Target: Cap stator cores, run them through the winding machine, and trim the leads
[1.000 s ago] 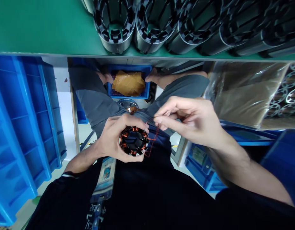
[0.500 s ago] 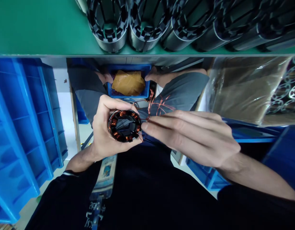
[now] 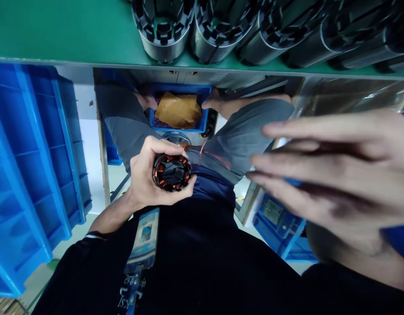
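My left hand [image 3: 144, 179] is wrapped round a motor stator [image 3: 163, 180], a dark ring with copper windings, its open end facing up at me. Loose copper wire [image 3: 201, 152] trails from its far right side over my lap, blurred in part. My right hand [image 3: 333, 175] is raised close to the camera on the right, apart from the stator. Its fingers are stretched out with gaps between them, smeared by motion, and I see nothing held in them.
Several metal cylinders with slotted black ends [image 3: 165, 43] stand along the green bench [image 3: 74, 35]. Below is a blue bin [image 3: 152, 118] with a yellow-brown packet [image 3: 179, 109]. Blue bins [image 3: 31, 175] stack at left; another blue crate [image 3: 277, 218] stands at lower right.
My right hand has left the wires beside the stator and swung right and up toward the camera, its fingers spreading. The stator stays in my left hand, shifted slightly.
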`<move>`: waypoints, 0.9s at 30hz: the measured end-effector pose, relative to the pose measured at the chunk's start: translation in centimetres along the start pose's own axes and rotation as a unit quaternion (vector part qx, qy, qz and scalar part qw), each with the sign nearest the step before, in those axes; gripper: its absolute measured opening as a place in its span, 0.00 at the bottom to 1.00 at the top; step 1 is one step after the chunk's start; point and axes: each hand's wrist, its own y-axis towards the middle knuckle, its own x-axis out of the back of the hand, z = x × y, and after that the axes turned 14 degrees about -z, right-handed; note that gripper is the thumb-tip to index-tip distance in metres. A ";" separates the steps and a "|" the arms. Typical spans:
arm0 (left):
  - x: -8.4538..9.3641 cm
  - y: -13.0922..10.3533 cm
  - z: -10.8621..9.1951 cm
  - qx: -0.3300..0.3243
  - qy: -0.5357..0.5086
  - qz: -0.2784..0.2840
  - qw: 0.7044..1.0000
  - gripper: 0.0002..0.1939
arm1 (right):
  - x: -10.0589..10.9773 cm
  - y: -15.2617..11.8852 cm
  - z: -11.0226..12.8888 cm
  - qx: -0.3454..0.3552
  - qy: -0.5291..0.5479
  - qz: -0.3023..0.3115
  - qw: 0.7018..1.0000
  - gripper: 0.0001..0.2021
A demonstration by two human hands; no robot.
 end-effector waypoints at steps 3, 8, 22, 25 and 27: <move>-0.3 0.6 -0.6 0.014 -0.030 0.034 0.999 0.40 | -1.1 0.4 1.6 -0.017 0.080 0.088 0.993 0.12; -0.6 0.9 -1.1 -0.011 -0.052 0.057 0.997 0.40 | -4.6 1.3 -2.1 -0.077 0.219 0.153 0.961 0.04; 0.4 0.0 -1.6 -0.111 0.193 0.112 0.969 0.28 | -5.6 0.6 0.1 -0.060 0.107 0.218 0.968 0.31; 0.3 0.4 -2.2 -0.104 0.157 0.116 0.975 0.32 | -5.6 0.7 0.3 -0.058 0.092 0.220 0.969 0.15; 0.4 0.9 -2.4 -0.099 0.112 0.092 0.984 0.34 | -4.8 1.0 0.3 -0.030 0.099 0.208 0.973 0.06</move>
